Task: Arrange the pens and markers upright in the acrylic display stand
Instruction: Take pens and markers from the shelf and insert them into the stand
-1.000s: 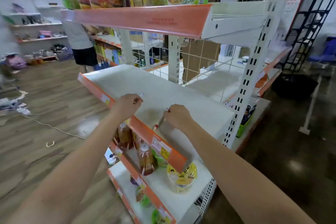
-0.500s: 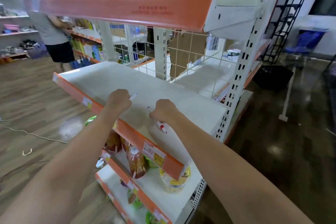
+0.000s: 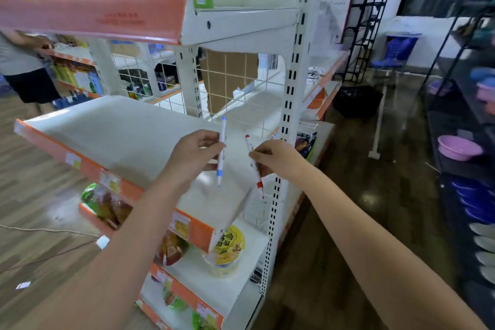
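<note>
The left hand [image 3: 197,155] pinches a blue marker [image 3: 221,151] nearly upright, and the right hand [image 3: 273,157] grips a red marker [image 3: 254,166] a little tilted (its red cap points up). Both markers hang in the air just beside each other, not touching, above the white shelf [image 3: 128,136] with the orange edge.

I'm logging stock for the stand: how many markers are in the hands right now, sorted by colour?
Blue marker, held in the left hand: 1
Red marker, held in the right hand: 1
Total: 2
The acrylic display stand is not in view.
</note>
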Demonstrator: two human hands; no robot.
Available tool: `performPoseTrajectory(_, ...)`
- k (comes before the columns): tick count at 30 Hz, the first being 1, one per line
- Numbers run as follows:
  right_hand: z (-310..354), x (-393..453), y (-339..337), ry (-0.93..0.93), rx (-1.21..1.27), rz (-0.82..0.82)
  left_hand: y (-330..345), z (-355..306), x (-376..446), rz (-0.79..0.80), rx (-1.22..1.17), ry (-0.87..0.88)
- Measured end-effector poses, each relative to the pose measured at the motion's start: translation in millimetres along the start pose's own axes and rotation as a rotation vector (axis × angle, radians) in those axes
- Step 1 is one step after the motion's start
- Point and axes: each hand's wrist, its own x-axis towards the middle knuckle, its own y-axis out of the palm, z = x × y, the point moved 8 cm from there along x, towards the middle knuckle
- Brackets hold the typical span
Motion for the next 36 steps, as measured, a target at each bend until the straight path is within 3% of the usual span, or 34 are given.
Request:
performPoseTrajectory(7, -78, -96, -88, 0.094, -0.024, -0.137, 142, -29, -56, 0.242, -0.052, 0.039)
performPoseTrajectory(20, -254, -222, -217, 0.404, 0.284, -0.464, 391, 13, -91, 0.661, -0.091, -0.072)
performPoseTrajectory(27, -327, -184, -282, 0.439, 0.233, -0.576, 492, 20, -21, 0.727, -0.079, -0.053)
performPoseTrajectory(36, -414, -52, -387, 0.475, 0.205, -0.64, 624, 34, 129, 0.81, 0.046, -0.079)
